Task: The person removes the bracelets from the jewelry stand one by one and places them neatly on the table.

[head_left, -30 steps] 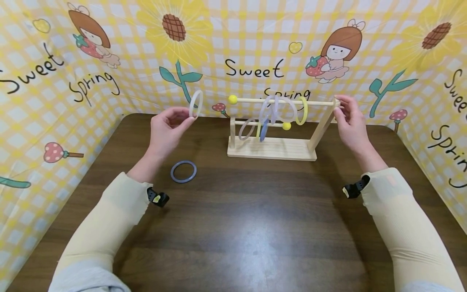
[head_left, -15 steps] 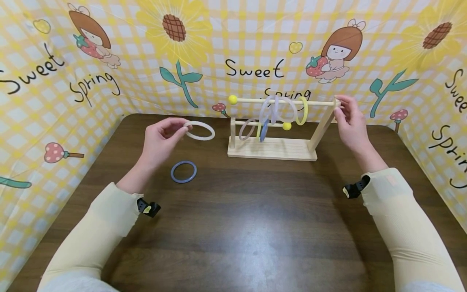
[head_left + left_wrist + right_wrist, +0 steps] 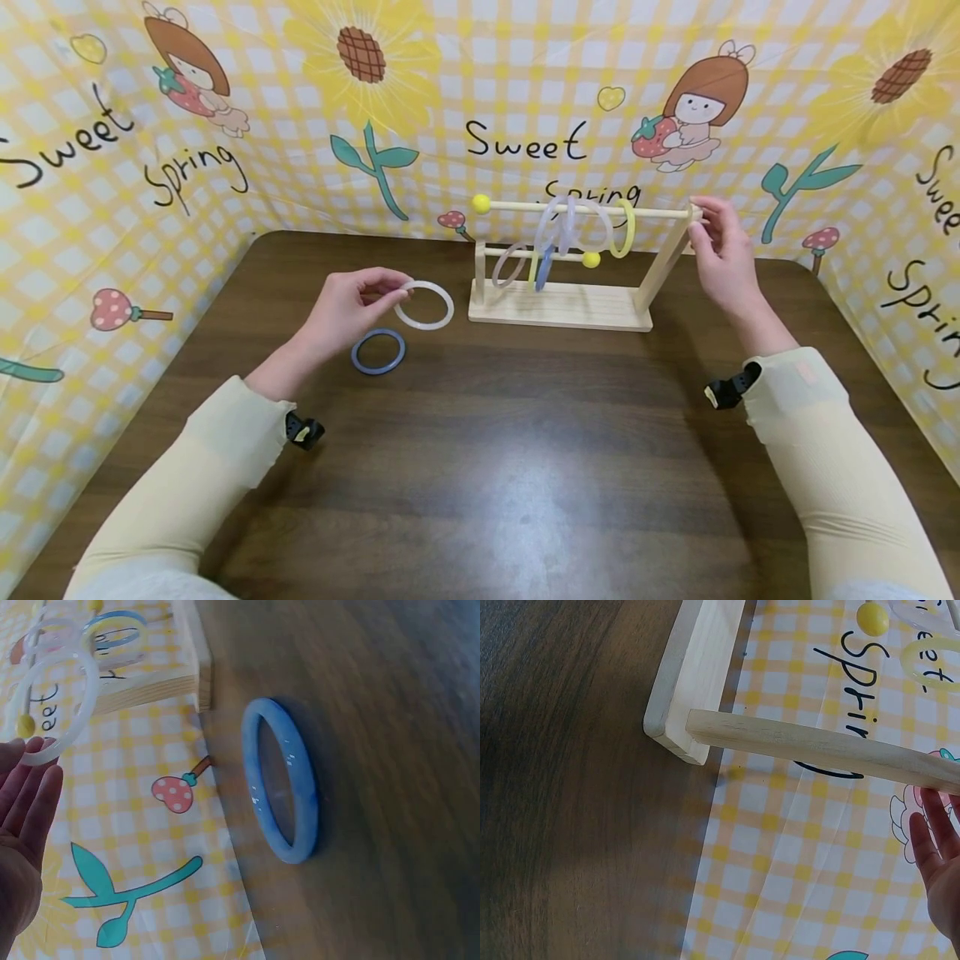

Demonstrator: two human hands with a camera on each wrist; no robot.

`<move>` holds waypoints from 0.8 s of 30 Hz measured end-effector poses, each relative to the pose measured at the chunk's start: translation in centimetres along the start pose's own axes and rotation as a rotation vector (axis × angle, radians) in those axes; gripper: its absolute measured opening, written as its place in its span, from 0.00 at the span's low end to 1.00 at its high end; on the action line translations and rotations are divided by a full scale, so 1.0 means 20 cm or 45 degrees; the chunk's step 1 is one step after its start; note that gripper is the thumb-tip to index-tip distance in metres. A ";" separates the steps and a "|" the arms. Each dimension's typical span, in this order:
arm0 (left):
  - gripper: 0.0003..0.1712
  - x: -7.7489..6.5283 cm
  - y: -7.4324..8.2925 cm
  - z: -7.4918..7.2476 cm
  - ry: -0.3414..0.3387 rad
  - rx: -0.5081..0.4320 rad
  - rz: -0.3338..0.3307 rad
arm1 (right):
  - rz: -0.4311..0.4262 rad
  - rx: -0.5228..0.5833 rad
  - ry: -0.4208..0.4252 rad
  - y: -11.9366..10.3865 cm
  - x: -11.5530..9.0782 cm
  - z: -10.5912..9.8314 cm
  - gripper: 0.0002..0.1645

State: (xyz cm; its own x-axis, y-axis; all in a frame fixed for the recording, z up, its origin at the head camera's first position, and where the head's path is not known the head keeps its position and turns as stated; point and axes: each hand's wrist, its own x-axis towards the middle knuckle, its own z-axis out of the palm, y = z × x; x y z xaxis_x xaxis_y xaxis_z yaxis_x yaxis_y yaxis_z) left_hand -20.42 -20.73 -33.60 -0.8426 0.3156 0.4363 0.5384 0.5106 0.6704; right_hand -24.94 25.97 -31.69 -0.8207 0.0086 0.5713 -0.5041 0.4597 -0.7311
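Note:
My left hand pinches the edge of a white ring between thumb and fingers, left of the wooden stand. On the table just below it lies a blue ring, large in the left wrist view. My right hand holds the top of the stand's tall right post with thumb and fingertips. Several pale lilac rings and a yellow ring hang on the upper rod. A pinkish ring, a thin yellow one and a blue one hang on the lower rod.
Yellow balls cap the upper rod's left end and the lower rod's right end. A yellow checked cloth with printed figures closes off the back and sides of the dark wooden table.
My left hand has lowered the white ring from beside the upper rod to nearer the table, and the ring has turned from edge-on to showing its face. My right hand has stayed on the post.

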 end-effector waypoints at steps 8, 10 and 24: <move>0.08 0.00 -0.06 0.04 -0.210 0.025 -0.027 | 0.011 0.004 -0.010 0.01 0.00 0.00 0.19; 0.08 0.01 -0.08 0.06 -0.256 0.016 -0.037 | 0.014 0.005 -0.014 0.01 0.00 0.00 0.20; 0.08 0.08 -0.19 0.13 -0.490 0.026 -0.077 | 0.011 0.006 -0.010 -0.08 -0.02 0.01 0.18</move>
State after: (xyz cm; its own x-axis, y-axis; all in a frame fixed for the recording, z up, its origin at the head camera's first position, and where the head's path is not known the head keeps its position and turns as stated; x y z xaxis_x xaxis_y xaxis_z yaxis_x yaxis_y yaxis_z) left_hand -23.81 -19.99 -36.99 -0.8176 0.5593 0.1368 0.4905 0.5522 0.6741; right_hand -23.88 25.04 -30.69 -0.8272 0.0054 0.5618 -0.4981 0.4556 -0.7378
